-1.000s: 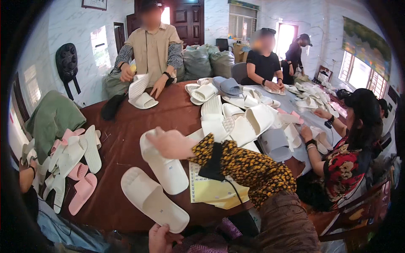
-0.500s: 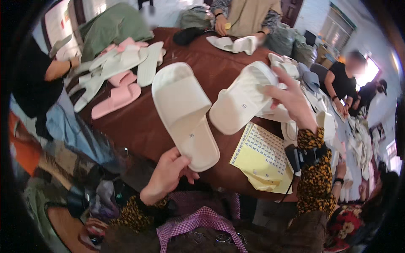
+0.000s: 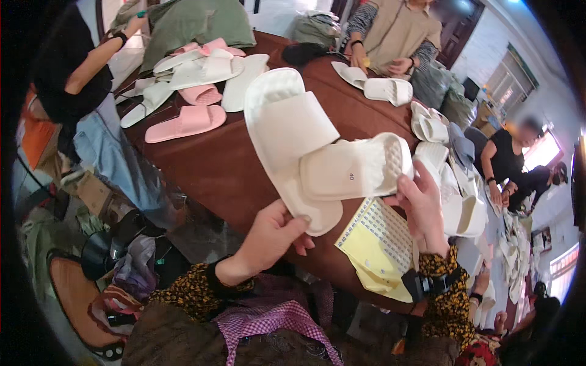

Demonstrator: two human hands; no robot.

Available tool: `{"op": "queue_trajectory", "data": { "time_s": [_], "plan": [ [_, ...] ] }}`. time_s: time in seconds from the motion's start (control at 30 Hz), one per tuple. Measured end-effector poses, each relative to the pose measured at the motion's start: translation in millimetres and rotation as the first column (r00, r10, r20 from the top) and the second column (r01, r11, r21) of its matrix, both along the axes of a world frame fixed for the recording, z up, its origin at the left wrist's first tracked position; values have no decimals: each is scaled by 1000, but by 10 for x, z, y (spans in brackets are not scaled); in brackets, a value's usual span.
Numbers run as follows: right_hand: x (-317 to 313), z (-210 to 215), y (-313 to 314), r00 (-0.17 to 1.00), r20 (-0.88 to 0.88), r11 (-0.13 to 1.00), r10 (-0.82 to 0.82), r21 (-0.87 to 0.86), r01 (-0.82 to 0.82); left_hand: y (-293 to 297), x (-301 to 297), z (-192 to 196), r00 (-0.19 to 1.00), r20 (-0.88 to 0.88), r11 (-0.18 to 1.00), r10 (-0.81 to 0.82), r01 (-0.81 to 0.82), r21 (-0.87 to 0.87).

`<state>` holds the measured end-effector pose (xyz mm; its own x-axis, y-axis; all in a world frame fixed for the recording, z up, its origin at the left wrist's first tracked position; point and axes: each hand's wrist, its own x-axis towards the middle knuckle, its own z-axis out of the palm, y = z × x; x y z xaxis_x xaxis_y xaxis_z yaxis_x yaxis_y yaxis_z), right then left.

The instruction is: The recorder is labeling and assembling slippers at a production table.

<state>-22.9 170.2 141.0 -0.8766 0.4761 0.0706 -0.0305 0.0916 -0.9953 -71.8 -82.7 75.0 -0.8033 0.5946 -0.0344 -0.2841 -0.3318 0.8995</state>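
My left hand [image 3: 268, 238] grips a white slipper [image 3: 290, 131] by its heel end, thumb on top, and the slipper points up and away. My right hand [image 3: 421, 207] is closed on the toe end of another white slipper [image 3: 351, 171]. This second slipper lies sideways across the heel part of the first, and a small printed mark shows on its sole. Below my right hand a yellow sheet of small printed stickers [image 3: 378, 247] lies on the brown-covered table [image 3: 210, 165], with its lower part bent.
White slippers [image 3: 207, 68] and a pink slipper [image 3: 186, 124] lie at the far left beside a green sack [image 3: 195, 36]. Opposite, a person [image 3: 397, 36] stands behind a pair of white slippers [image 3: 389, 90]. More white slippers [image 3: 467, 210] are heaped to the right.
The right-hand slipper has turned sideways and come across the left-hand one. The view has shifted, and the person at left now has a raised hand.
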Motion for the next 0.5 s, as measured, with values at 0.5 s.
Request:
{"op": "queue_trajectory", "data": {
  "time_s": [0.5],
  "plan": [
    [432, -157, -573, 924, 143, 699, 354, -697, -160, -136, -120, 1, 983, -144, 989, 115, -127, -76]
  ]
}}
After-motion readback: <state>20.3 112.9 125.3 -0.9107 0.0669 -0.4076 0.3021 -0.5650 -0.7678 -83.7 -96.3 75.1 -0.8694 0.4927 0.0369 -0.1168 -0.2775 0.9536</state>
